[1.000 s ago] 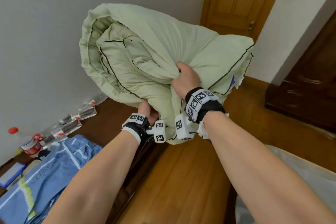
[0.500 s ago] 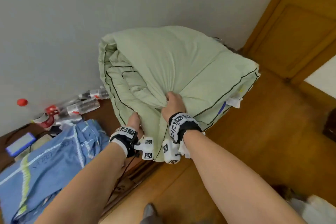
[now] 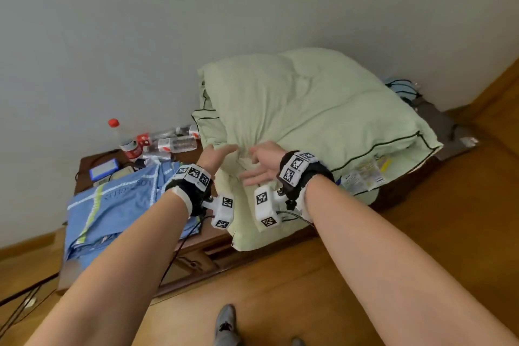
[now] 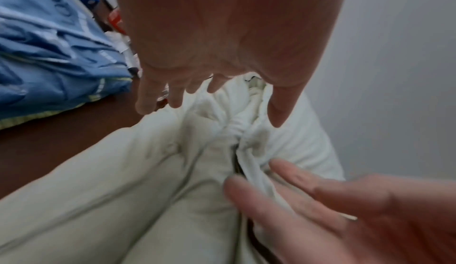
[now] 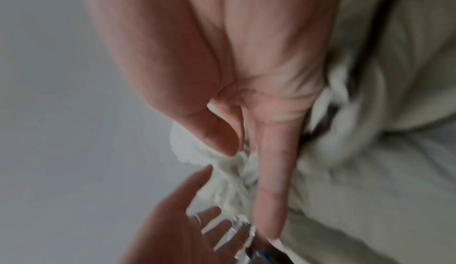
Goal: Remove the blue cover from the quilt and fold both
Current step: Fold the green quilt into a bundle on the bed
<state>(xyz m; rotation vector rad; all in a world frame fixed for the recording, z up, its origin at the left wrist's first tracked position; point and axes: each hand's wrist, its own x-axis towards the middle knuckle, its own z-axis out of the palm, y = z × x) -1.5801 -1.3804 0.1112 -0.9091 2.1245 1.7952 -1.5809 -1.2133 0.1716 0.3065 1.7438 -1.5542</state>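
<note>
The folded pale-green quilt with dark piping (image 3: 309,121) sits bulky on the dark wooden tabletop (image 3: 84,166), just right of the crumpled blue cover (image 3: 112,205); soft, puffy and light, I judge, best gathered by its bunched near edge; left hand (image 3: 216,153) and right hand (image 3: 264,166) hover there, each grip apart, fingers spread.

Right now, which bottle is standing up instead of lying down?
The red-capped bottle stands upright by the wall, left of the others. The clear bottles beside it lie on their sides, near the quilt.
</note>
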